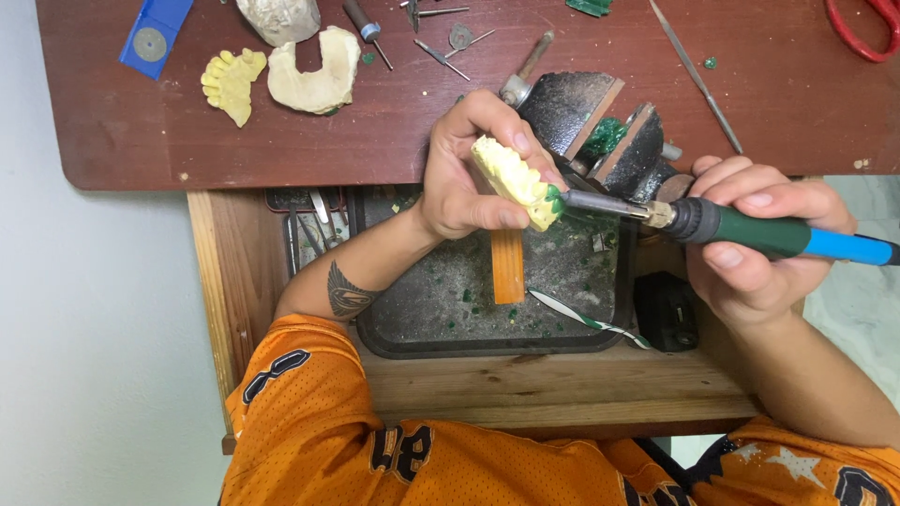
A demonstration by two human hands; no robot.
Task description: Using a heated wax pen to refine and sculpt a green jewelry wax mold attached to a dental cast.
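My left hand (464,173) grips a pale yellow dental cast (511,178) with a dab of green wax at its lower end. My right hand (759,248) holds a heated pen-like tool (750,230) with a green and blue handle; its metal tip touches the green wax on the cast. Both hands hover over a dark tray (441,309) strewn with green wax flecks, just below the edge of a dark brown bench top (187,122).
On the bench lie a yellow cast (232,82), a whitish arch-shaped cast (314,75), a blue strip with a disc (152,36), small burs and picks (441,37), and red scissors (862,28). A black vise (600,131) holds green wax. An orange stick (507,267) stands in the tray.
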